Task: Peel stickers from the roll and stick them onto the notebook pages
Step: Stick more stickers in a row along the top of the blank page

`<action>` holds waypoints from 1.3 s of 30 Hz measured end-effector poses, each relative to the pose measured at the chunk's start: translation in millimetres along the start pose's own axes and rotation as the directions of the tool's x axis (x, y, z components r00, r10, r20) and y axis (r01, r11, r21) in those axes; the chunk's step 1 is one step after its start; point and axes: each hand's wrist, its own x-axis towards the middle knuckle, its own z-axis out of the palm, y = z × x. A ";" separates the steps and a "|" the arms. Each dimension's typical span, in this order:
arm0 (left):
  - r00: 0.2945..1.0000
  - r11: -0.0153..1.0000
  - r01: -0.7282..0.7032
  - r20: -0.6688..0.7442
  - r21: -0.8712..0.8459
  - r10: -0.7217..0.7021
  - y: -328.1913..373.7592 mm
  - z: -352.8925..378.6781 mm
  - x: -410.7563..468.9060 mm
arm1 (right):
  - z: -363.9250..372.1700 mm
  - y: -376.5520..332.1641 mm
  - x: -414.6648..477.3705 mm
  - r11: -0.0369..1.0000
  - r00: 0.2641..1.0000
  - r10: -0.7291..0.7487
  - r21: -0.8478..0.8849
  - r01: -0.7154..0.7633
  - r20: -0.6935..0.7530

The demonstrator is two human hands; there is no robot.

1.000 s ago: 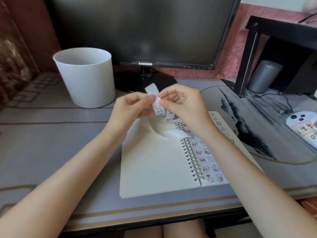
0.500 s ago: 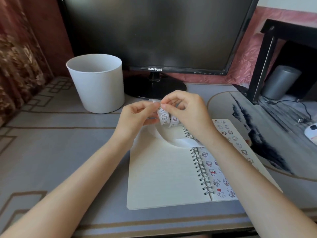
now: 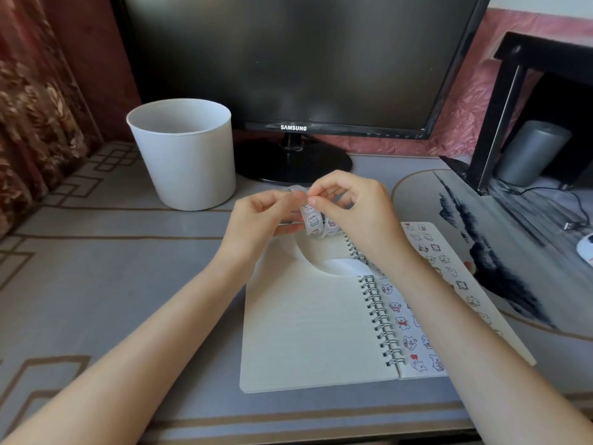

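Both hands, left hand [image 3: 260, 216] and right hand [image 3: 353, 207], pinch the sticker roll [image 3: 316, 221] with curled fingers.

The table [image 3: 96, 268] was grey with brown geometric lines. At upper left stood a plain white bucket [image 3: 186, 162] beside a black monitor [image 3: 288, 59]. The notebook [image 3: 305, 332] had cream pages, the right one dotted with black-outlined, red-touched cartoon stickers [image 3: 401, 324], matching the white sticker strip [image 3: 313, 220]. At far left hung a brown floral curtain [image 3: 32, 107].

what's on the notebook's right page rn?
Rows of small cartoon stickers fill the right page. The right forearm lies across its middle, so whatever sits under the arm is hidden.
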 end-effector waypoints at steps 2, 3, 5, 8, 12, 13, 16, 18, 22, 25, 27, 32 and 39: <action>1.000 1.000 0.009 -0.017 -0.002 -0.009 0.3 0.3 0.2 | 0.2 0.1 -0.5 1.000 1.000 -0.005 -0.008 0.005 0.007; 1.000 1.000 0.010 -0.026 -0.001 -0.010 0.4 0.3 0.1 | 0.2 0.1 -0.7 1.000 1.000 -0.008 -0.013 0.008 0.012; 0.999 1.000 0.010 -0.037 0.001 -0.010 0.6 0.4 -0.7 | 0.6 -0.1 -1.1 1.000 1.000 -0.017 -0.022 0.018 0.016; 0.999 1.000 0.007 -0.047 0.010 -0.007 0.5 0.6 -1.6 | 1.2 -0.1 -1.3 0.999 0.999 -0.030 -0.039 0.031 0.012; 0.998 1.000 0.017 -0.057 0.016 -0.016 -0.1 1.6 -2.1 | 1.8 0.8 -2.5 0.994 0.998 -0.069 -0.080 0.069 0.008; 0.998 1.000 0.020 -0.061 0.015 -0.019 -0.2 1.8 -2.2 | 2.1 1.9 -2.5 0.993 0.997 -0.077 -0.093 0.077 0.002; 0.997 1.000 0.027 -0.073 0.016 -0.026 -1.1 2.6 -2.5 | 4.0 6.7 -1.6 0.989 0.996 -0.090 -0.121 0.088 -0.012; 0.997 0.999 0.029 -0.077 0.014 -0.028 -1.4 3.3 -3.1 | 5.6 10.2 -0.9 0.983 0.993 -0.112 -0.146 0.107 -0.022; 0.996 1.000 0.025 -0.081 0.017 -0.023 -1.5 4.5 -3.7 | 6.1 13.2 -1.0 0.982 0.992 -0.125 -0.151 0.118 -0.035; 0.997 0.999 0.007 -0.079 0.042 -0.004 -1.8 5.1 -4.1 | 5.7 13.2 -0.8 0.980 0.993 -0.112 -0.168 0.104 -0.037; 0.996 0.996 -0.017 -0.083 0.082 0.024 -2.5 5.3 -4.0 | 5.0 12.4 -1.2 0.979 0.994 -0.104 -0.181 0.098 -0.026; 0.994 0.990 -0.062 -0.083 0.130 0.073 -2.8 4.1 -3.0 | 3.8 10.7 -2.7 0.981 0.997 -0.070 -0.181 0.071 0.015; 0.996 0.991 -0.050 -0.069 0.122 0.059 -2.6 0.6 0.3 | 6.2 9.3 -3.0 0.973 0.993 -0.109 -0.201 0.116 0.043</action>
